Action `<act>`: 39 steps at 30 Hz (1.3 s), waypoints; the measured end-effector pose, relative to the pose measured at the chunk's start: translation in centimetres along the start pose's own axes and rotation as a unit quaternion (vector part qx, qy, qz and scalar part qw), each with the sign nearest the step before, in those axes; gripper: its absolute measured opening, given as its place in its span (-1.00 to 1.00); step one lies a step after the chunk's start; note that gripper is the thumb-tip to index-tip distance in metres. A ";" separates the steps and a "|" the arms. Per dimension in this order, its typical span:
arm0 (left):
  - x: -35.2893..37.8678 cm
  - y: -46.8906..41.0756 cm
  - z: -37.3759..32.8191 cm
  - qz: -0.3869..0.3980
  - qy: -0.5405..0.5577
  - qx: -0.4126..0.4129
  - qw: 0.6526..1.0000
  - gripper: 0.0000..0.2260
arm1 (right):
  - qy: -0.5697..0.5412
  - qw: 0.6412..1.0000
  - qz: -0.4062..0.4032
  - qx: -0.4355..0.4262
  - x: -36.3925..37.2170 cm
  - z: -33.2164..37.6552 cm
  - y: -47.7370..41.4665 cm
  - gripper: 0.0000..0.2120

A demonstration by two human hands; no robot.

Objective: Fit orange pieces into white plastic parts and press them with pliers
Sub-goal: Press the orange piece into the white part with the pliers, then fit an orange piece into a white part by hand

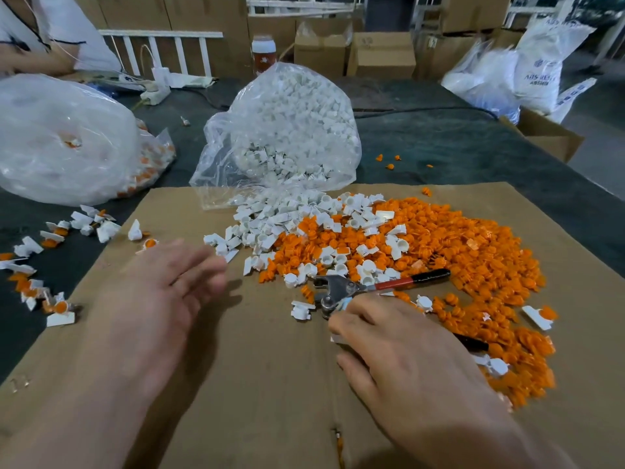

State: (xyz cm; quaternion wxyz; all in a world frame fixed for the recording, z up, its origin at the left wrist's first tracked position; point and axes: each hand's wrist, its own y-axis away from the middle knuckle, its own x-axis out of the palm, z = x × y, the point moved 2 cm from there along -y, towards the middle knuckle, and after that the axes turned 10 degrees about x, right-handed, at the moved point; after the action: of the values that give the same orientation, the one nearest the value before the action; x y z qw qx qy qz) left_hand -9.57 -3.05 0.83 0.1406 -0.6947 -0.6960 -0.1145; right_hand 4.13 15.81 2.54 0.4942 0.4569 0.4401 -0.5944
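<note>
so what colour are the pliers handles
Red shafts, black ends; the pliers show it best along the upper handle, head view.

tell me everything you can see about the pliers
The pliers lie on the cardboard sheet beside the orange pieces. Grey metal head points left; handles spread: one red with black tip runs right, the other lies under the right hand, only its black end showing.

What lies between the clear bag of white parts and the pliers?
In the head view, loose white parts and orange pieces lie heaped on the cardboard between bag and pliers.
</note>
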 end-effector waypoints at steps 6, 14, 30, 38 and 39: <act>2.7 3.0 2.4 0.339 -0.562 0.252 0.711 -0.41 | 0.030 0.999 0.019 -0.020 0.4 0.5 -0.4 -0.63; 3.3 3.6 2.2 0.374 -0.608 0.341 0.612 -0.67 | 0.068 0.996 0.026 -0.048 0.9 0.9 -0.8 -0.60; 3.9 4.8 1.6 0.375 -0.553 0.336 0.664 -0.84 | -0.004 1.000 0.010 -0.013 1.0 0.7 -0.4 -0.79; 3.9 4.9 1.1 0.339 -0.530 0.271 0.729 -0.83 | -0.072 0.997 -0.003 0.034 1.0 -0.1 -0.1 -0.87; 3.9 5.0 1.1 0.334 -0.530 0.269 0.732 -0.82 | -0.083 0.996 -0.002 0.034 1.0 -0.2 -0.1 -0.88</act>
State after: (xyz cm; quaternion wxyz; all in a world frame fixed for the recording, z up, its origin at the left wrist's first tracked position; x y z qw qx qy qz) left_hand -4.62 1.05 1.00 -0.0408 -0.7638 -0.3828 0.5181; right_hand 3.98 15.86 1.56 0.5121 0.4219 0.3778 -0.6458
